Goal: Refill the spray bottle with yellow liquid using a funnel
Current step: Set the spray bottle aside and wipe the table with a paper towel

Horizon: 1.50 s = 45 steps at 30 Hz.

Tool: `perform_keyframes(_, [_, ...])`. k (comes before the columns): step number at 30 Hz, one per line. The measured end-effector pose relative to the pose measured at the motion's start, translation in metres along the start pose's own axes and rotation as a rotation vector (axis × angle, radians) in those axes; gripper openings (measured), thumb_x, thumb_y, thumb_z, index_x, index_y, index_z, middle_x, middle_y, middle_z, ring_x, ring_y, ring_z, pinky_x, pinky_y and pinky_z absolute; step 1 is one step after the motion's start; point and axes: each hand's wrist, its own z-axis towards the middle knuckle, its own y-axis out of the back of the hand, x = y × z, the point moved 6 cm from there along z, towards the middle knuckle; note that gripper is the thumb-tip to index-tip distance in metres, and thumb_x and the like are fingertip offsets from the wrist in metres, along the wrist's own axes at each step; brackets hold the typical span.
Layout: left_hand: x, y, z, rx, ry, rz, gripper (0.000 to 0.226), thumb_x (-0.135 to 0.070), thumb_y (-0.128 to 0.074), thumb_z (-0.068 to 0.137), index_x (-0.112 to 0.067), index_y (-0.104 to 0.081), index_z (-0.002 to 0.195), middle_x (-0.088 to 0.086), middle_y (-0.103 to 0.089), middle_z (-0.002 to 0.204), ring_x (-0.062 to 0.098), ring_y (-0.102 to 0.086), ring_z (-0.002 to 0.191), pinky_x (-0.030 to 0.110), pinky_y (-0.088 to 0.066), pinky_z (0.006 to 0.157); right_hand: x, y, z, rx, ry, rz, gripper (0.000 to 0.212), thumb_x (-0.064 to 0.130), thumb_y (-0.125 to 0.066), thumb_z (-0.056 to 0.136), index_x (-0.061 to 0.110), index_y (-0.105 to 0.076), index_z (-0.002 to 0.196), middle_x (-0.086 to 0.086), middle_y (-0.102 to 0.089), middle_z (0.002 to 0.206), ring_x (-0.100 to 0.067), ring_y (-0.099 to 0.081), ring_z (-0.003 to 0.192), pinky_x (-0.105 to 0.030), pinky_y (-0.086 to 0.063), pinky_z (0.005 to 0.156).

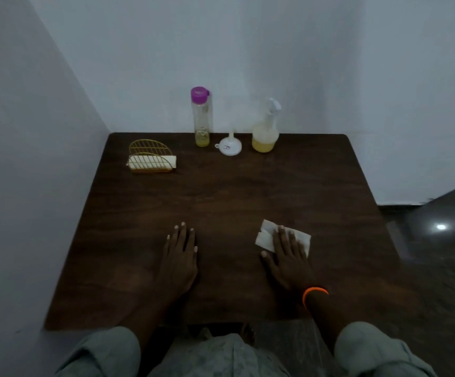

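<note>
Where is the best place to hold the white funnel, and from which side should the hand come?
Probably pinch the narrow spout of the funnel from above. It stands upside down, wide rim flat on the table, spout pointing up between two bottles.

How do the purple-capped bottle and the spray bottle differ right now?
The purple-capped bottle is a slim, straight cylinder; the spray bottle is wide-bodied with a narrow neck. The first has a purple cap, the second a white trigger head. Yellow liquid sits only at the first's bottom; the second holds visibly more. Both stand upright, closed, at the table's far edge.
</note>
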Motion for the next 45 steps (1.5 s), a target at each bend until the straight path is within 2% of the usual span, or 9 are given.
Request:
perform_keyframes(5, [-0.012, -0.003, -0.009, -0.005, 0.026, 0.020, 0.057, -0.032, -0.022, 0.100, -0.006, -0.046, 0.145, 0.017, -0.035, 0.156, 0.035, -0.031, 0.146, 0.049, -0.029, 0.117, -0.025, -0.001, -0.024, -0.029, -0.138, 0.076, 0.082, 0.071, -0.016, 0.094, 0.027, 0.022, 0.153, 0.005, 0.027, 0.162, -0.021, 0.024, 0.149, -0.049, 0.006, 0.123])
perform_keyframes(9, [-0.005, -0.003, -0.023, -0.027, 0.061, 0.031, 0.056, -0.030, -0.024, 0.100, -0.006, -0.048, 0.144, 0.018, -0.037, 0.155, 0.035, -0.034, 0.144, 0.047, -0.027, 0.116, 0.001, -0.003, -0.018, -0.077, -0.107, 0.060, 0.084, 0.071, -0.019, 0.094, 0.025, 0.017, 0.155, 0.000, 0.022, 0.163, -0.024, 0.023, 0.150, -0.050, 0.007, 0.123])
perform_keyframes(16, [0.016, -0.005, -0.043, -0.055, 0.167, -0.052, 0.065, -0.035, -0.006, 0.104, -0.004, -0.047, 0.144, 0.024, -0.037, 0.154, 0.039, -0.033, 0.144, 0.052, -0.028, 0.116, 0.096, -0.031, 0.006, 0.008, 0.172, -0.009, 0.086, 0.071, -0.020, 0.094, 0.020, 0.010, 0.157, -0.003, 0.017, 0.164, -0.027, 0.019, 0.151, -0.053, 0.005, 0.122])
perform_keyframes(23, [0.042, 0.000, -0.067, -0.077, 0.231, -0.080, 0.063, -0.035, -0.027, 0.094, 0.001, -0.047, 0.142, 0.030, -0.037, 0.151, 0.045, -0.035, 0.141, 0.060, -0.036, 0.110, 0.198, -0.073, -0.031, 0.088, 0.646, -0.116, 0.079, 0.066, -0.030, 0.096, 0.016, -0.019, 0.156, -0.008, -0.011, 0.165, -0.032, -0.004, 0.153, -0.059, -0.015, 0.119])
perform_keyframes(28, [0.038, 0.000, -0.071, -0.041, 0.218, -0.002, 0.073, -0.044, -0.028, 0.089, -0.002, -0.042, 0.146, 0.028, -0.033, 0.154, 0.045, -0.032, 0.142, 0.062, -0.035, 0.109, 0.186, -0.078, -0.039, 0.091, 0.765, -0.184, 0.078, 0.069, -0.025, 0.096, 0.019, -0.023, 0.156, -0.006, -0.018, 0.164, -0.028, -0.010, 0.153, -0.053, -0.019, 0.120])
perform_keyframes(32, [0.032, 0.000, -0.064, -0.064, 0.241, 0.026, 0.058, -0.029, -0.025, 0.096, -0.007, -0.045, 0.145, 0.024, -0.035, 0.154, 0.042, -0.035, 0.142, 0.061, -0.034, 0.110, 0.141, -0.059, -0.033, 0.094, 0.654, -0.206, 0.077, 0.069, -0.022, 0.097, 0.022, -0.013, 0.158, -0.004, -0.006, 0.166, -0.024, -0.002, 0.154, -0.050, -0.007, 0.124])
perform_keyframes(36, [0.019, -0.010, -0.054, -0.060, 0.128, 0.051, 0.054, -0.025, -0.027, 0.098, -0.006, -0.047, 0.144, 0.022, -0.036, 0.154, 0.039, -0.036, 0.142, 0.058, -0.034, 0.111, 0.067, -0.041, -0.039, 0.097, 0.402, -0.191, 0.076, 0.069, -0.021, 0.097, 0.024, -0.013, 0.158, -0.001, -0.003, 0.165, -0.025, -0.006, 0.153, -0.048, -0.007, 0.120])
perform_keyframes(40, [0.016, -0.006, -0.038, -0.051, 0.038, 0.072, 0.055, -0.026, -0.028, 0.097, -0.005, -0.050, 0.142, 0.021, -0.040, 0.153, 0.039, -0.039, 0.141, 0.057, -0.033, 0.111, 0.006, -0.021, -0.062, 0.037, 0.139, -0.118, 0.077, 0.071, -0.014, 0.096, 0.029, 0.010, 0.156, 0.005, 0.018, 0.163, -0.019, 0.017, 0.152, -0.040, 0.006, 0.124])
perform_keyframes(45, [0.006, -0.007, -0.031, -0.037, -0.068, 0.113, 0.055, -0.026, -0.027, 0.098, -0.002, -0.047, 0.143, 0.023, -0.039, 0.153, 0.038, -0.042, 0.139, 0.052, -0.033, 0.112, -0.037, -0.012, -0.095, 0.015, -0.074, -0.070, 0.080, 0.071, -0.010, 0.093, 0.027, 0.015, 0.155, 0.003, 0.024, 0.162, -0.020, 0.020, 0.151, -0.045, -0.001, 0.125])
